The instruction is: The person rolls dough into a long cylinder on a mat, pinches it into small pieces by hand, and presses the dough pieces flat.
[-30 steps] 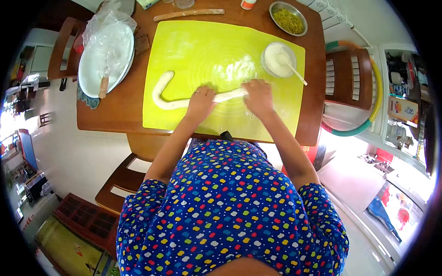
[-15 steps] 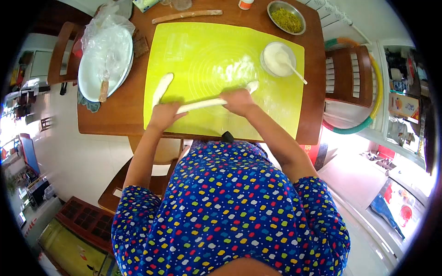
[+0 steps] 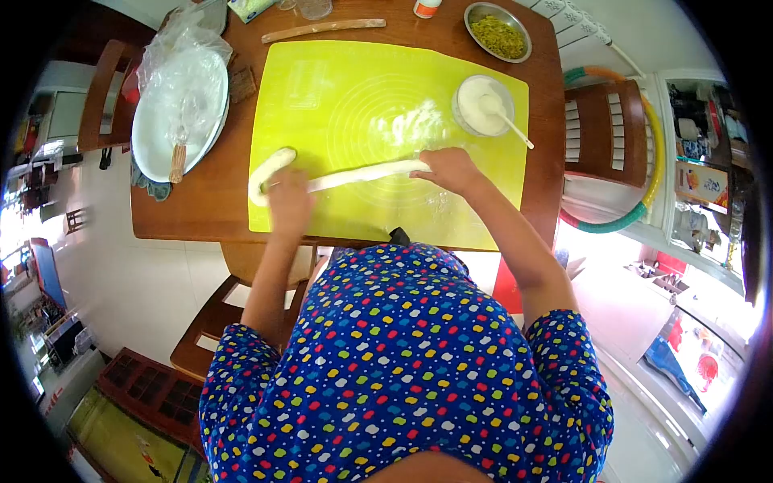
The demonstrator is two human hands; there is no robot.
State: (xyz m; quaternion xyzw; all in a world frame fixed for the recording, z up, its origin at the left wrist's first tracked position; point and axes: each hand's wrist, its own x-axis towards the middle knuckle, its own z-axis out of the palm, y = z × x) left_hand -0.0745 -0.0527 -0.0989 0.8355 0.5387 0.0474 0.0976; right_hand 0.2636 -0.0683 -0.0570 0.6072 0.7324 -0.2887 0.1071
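A long white rope of dough [image 3: 362, 175] stretches across the yellow-green mat [image 3: 378, 221]. Its left end bends back in a hook beyond my left hand [image 3: 290, 197], which is closed over the rope and somewhat blurred. At the other end, my right hand [image 3: 451, 170] pinches the dough between thumb and fingers. White flour [image 3: 411, 126] is scattered on the mat above the rope. A bowl of flour [image 3: 481, 113] with a white spoon [image 3: 515, 130] in it stands on the mat's upper right.
A metal bowl of chopped yellow-green filling [image 3: 498, 36] sits at the back right. The wooden rolling pin [image 3: 324, 30] lies behind the mat. On the left, a white basin [image 3: 153, 141] holds clear plastic and a brush-like wooden tool [image 3: 177, 161]. Glasses [image 3: 314, 8] stand at the back.
My right hand has moved right, and the dough between my hands is longer. My left hand has shifted slightly; the left end of the rope now curls more tightly.
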